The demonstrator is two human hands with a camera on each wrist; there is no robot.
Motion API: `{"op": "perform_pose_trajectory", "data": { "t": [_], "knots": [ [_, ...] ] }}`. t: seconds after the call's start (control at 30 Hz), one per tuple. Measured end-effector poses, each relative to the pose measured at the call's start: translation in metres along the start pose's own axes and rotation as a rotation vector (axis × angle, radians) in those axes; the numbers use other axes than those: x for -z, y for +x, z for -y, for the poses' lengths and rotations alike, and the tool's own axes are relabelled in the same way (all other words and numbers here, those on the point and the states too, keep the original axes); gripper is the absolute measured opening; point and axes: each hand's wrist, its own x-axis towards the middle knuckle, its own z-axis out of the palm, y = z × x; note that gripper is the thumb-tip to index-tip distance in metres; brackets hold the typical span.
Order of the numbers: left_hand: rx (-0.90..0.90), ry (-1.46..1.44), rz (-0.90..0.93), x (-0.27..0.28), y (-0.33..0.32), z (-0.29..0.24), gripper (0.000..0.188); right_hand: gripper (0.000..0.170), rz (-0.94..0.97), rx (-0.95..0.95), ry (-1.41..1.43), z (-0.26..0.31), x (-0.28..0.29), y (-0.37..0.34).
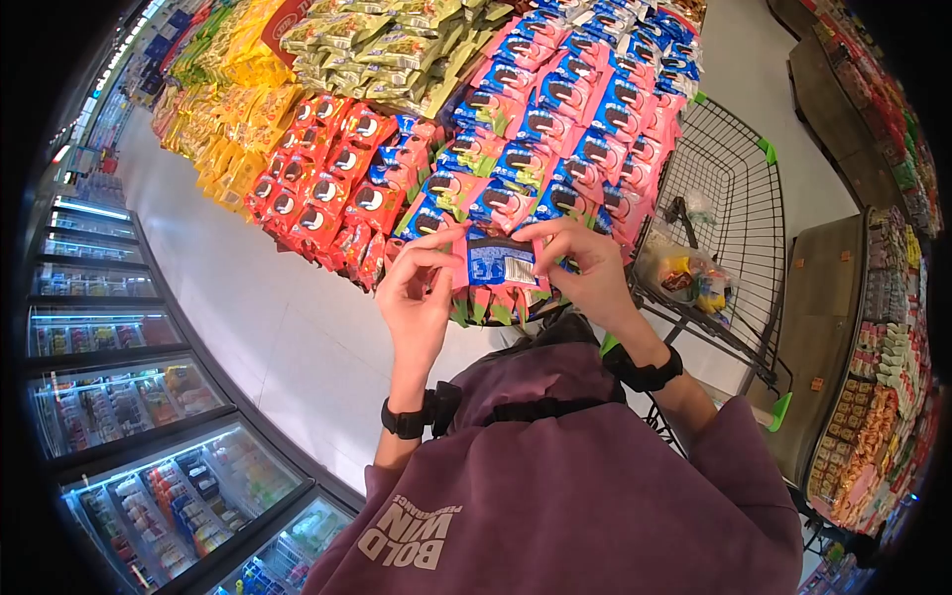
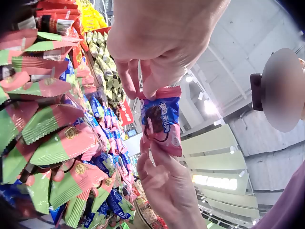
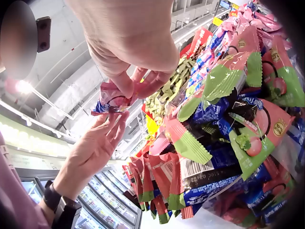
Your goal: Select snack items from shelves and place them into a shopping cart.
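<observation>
Blue-and-pink packet (image 1: pixel 493 260) is pinched at both ends by fingers (image 1: pixel 434 239) of the left hand (image 1: pixel 412 290) and right hand (image 1: pixel 589 268), just beside the snack pile (image 1: pixel 540 127) — probably held flat so it can be read.

Small flat packet (image 1: pixel 488 266), pink at both ends, blue across the middle. Back face is toward the head camera: small pale print on the blue, white barcode panel at right, dark strip along the upper edge. Front, per left wrist view: white characters on blue, dark round cookie picture, pink part beside it. Held up, stretched crosswise between left hand (image 1: pixel 415 290) and right hand (image 1: pixel 587 268), one end pinched in each. Sits over near edge of heaped packets (image 1: pixel 521 159). Can't tell whether the seal is intact.
</observation>
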Motion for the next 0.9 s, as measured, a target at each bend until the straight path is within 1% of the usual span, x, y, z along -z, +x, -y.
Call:
{"op": "perform_pose_trajectory", "data": {
  "t": [0.07,0.1,0.17,0.2,0.3,0.37,0.47,0.6,0.67,0.77,0.87,0.9],
  "knots": [
    [0.030,-0.035,0.001,-0.003,0.000,-0.003,0.015,0.015,0.015,-0.002,0.014,-0.003,0.001,-0.001],
    [0.045,-0.053,0.001,-0.003,-0.001,-0.004,0.014,0.014,-0.017,-0.029,0.026,-0.001,-0.001,-0.001],
    [0.088,0.018,-0.022,-0.001,-0.004,0.000,0.010,0.015,-0.080,-0.083,0.051,0.007,-0.007,-0.001],
    [0.109,0.053,-0.033,0.000,-0.005,0.002,0.009,0.017,-0.081,-0.100,0.060,0.006,-0.007,-0.002],
    [0.130,-0.112,-0.053,-0.005,-0.004,-0.001,0.010,0.025,-0.083,-0.139,0.091,0.005,-0.008,-0.003],
    [0.179,-0.151,-0.033,-0.006,-0.004,0.000,0.012,0.028,-0.086,-0.151,0.118,0.006,-0.010,-0.004],
    [0.241,-0.179,-0.020,-0.007,-0.006,0.001,0.014,0.030,-0.125,-0.160,0.150,0.003,-0.014,-0.006],
    [0.317,-0.195,0.041,-0.006,-0.006,0.002,0.017,0.029,-0.103,-0.214,0.190,0.001,-0.012,-0.007],
    [0.323,-0.250,0.042,-0.010,-0.007,-0.001,0.020,0.027,-0.095,-0.235,0.158,0.002,-0.009,-0.007],
    [0.308,-0.278,0.052,-0.011,-0.008,0.000,0.024,0.025,-0.092,-0.332,0.163,0.011,-0.010,-0.006],
    [0.287,-0.289,0.058,-0.014,-0.010,-0.001,0.029,0.026,-0.076,-0.327,0.142,0.012,-0.008,-0.007],
    [0.281,-0.294,0.057,-0.014,-0.010,-0.001,0.030,0.028,-0.076,-0.296,0.162,0.010,-0.008,-0.007]
  ]
}}
